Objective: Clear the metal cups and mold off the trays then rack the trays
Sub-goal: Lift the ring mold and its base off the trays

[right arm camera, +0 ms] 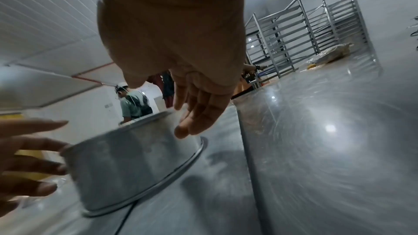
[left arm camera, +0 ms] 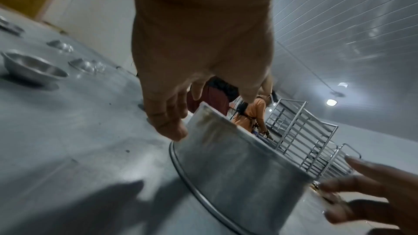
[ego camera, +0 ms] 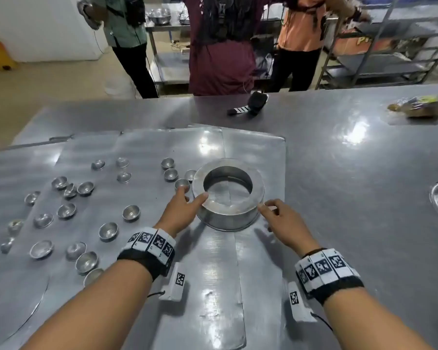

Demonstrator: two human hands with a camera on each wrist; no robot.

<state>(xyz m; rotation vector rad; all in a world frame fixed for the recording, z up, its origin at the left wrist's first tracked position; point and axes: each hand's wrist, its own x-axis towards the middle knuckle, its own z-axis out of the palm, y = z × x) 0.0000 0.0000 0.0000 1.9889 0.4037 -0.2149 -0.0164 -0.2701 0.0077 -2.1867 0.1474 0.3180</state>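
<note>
A round metal ring mold (ego camera: 228, 195), open through its middle, is seen standing upright on the overlapping flat metal trays (ego camera: 253, 150) near the middle of the steel table (ego camera: 351, 173). It is flanked by both hands. The left hand (ego camera: 181, 209) is placed at the mold's 9 o'clock side, fingers straight and spread, the thumb tip laid on the top rim; in the left wrist view the fingertips (left arm camera: 174, 129) are shown at the outer wall, nothing being clasped. The right hand (ego camera: 284, 224) is held at the 4 o'clock side, fingers relaxed and open, the fingertips just beside the wall; whether contact is made cannot be told. Small metal cups (ego camera: 131, 212) are scattered over the trays from 8 to 10 o'clock of the mold, three of them (ego camera: 170, 174) grouped just beside its 10 o'clock edge. Tall tray racks (right arm camera: 300, 31) are seen well beyond the table.
</note>
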